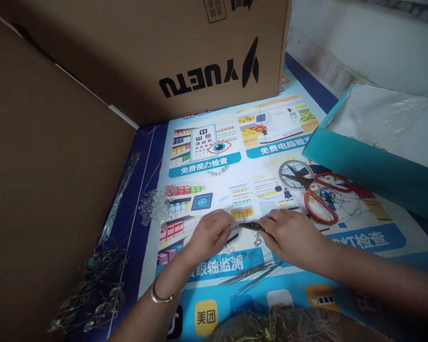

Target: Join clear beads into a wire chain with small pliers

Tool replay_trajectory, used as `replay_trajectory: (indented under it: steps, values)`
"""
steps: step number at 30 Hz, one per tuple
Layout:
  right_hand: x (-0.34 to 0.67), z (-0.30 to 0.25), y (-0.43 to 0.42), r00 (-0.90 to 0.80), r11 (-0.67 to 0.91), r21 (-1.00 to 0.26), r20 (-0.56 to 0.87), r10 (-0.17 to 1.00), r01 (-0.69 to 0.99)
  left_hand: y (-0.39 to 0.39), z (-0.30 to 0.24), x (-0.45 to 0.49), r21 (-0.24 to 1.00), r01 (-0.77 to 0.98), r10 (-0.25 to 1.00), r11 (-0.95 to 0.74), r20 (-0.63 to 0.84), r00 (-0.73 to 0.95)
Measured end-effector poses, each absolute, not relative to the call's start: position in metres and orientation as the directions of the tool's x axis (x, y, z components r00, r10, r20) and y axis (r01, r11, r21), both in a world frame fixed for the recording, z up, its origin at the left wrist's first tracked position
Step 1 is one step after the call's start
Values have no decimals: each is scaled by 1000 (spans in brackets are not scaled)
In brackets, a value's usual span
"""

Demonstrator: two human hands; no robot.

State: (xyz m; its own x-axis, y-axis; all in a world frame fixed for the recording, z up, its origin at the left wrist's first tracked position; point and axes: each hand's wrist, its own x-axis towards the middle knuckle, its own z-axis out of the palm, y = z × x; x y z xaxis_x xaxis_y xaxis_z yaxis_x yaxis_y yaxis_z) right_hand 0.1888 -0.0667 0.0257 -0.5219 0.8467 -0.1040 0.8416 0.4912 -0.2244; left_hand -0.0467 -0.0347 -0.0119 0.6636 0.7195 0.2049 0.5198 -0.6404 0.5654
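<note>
My right hand (288,232) is closed around a pair of small dark pliers (251,226), whose jaws point left. Opposite them, my left hand (212,232) pinches something thin, likely wire, right at the plier tips; the fingers hide most of it. A clear bead (257,241) hangs just below the pliers. Loose wire pieces (251,273) lie on the printed sheet below my hands. To the left sits a pile of clear beads (157,205), and a short curved row of beads (217,171) lies farther back.
Red-handled scissors (321,199) lie at the right, over a roll of wire (296,174) and tangled scraps. A teal box (371,161) stands beyond them. Cardboard (146,57) walls the back and left. Beaded wire pieces (96,294) and a wire bundle (119,199) lie at the left edge.
</note>
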Motion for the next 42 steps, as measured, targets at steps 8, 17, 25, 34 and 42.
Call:
replay_trajectory:
  steps: [8, 17, 25, 34, 42]
  values:
    - [189, 24, -67, -562, 545, -180, -64, 825, 819, -34, -15, -49, 570, 497, 699, -655, 206, 685]
    - [190, 19, -71, -626, 626, -54, 19, 780, 778, -35, -12, -51, 537, 446, 635, -716, 237, 735]
    - [191, 11, -75, -665, 664, 34, 64, 744, 747, -39, -9, -50, 466, 459, 605, -756, 230, 763]
    - [189, 14, -74, -692, 685, 97, 92, 716, 722, -42, -16, -52, 588, 469, 701, -659, 255, 666]
    - [193, 7, -72, -676, 676, 39, 94, 731, 736, -42, -17, -49, 614, 536, 769, -580, 194, 609]
